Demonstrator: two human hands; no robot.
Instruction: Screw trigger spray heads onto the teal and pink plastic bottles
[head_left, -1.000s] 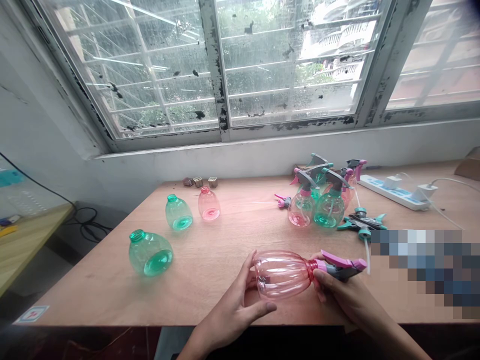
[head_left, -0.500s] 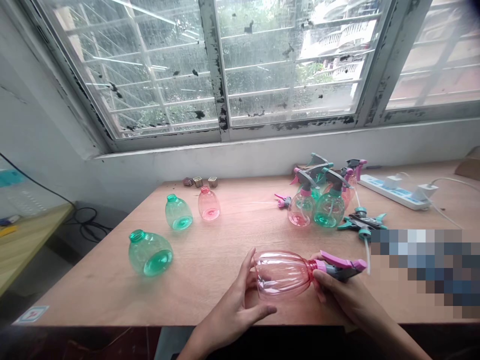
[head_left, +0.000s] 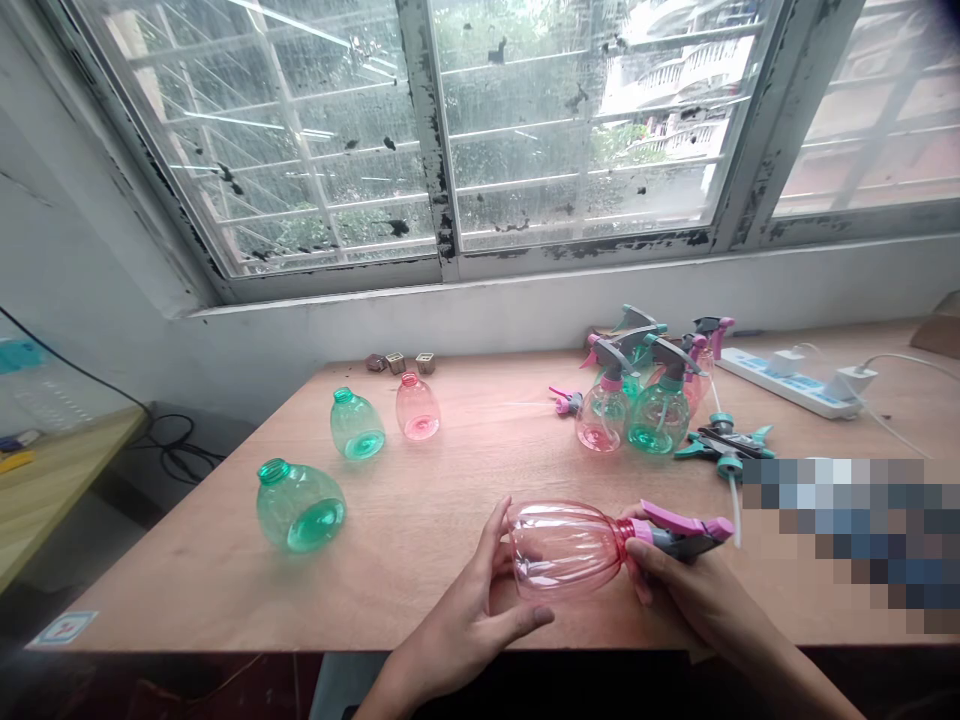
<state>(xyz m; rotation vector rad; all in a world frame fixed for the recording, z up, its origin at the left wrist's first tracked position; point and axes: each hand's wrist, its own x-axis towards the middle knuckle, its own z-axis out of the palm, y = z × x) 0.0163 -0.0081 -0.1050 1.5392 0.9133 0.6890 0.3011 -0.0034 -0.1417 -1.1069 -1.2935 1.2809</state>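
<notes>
A clear pink spray bottle (head_left: 566, 550) lies on its side in the air above the table's front edge, its base towards the left. My right hand (head_left: 675, 580) is closed round the neck, where the pink collar of the grey and pink trigger sprayer (head_left: 686, 535) meets the bottle. At the base end my left hand (head_left: 480, 590) cups the bottle. Some of its fingers show through the clear wall from behind, while the thumb stands away below. No spray tube can be made out inside the bottle.
Two green bottles (head_left: 301, 508) and a pink one (head_left: 418, 408) stand uncapped at left. Assembled spray bottles (head_left: 658, 415) cluster at back right, beside loose green sprayer heads (head_left: 726, 442), a pink sprayer head (head_left: 568, 402) and a power strip (head_left: 787, 385). Small cubes (head_left: 396, 364) sit near the wall.
</notes>
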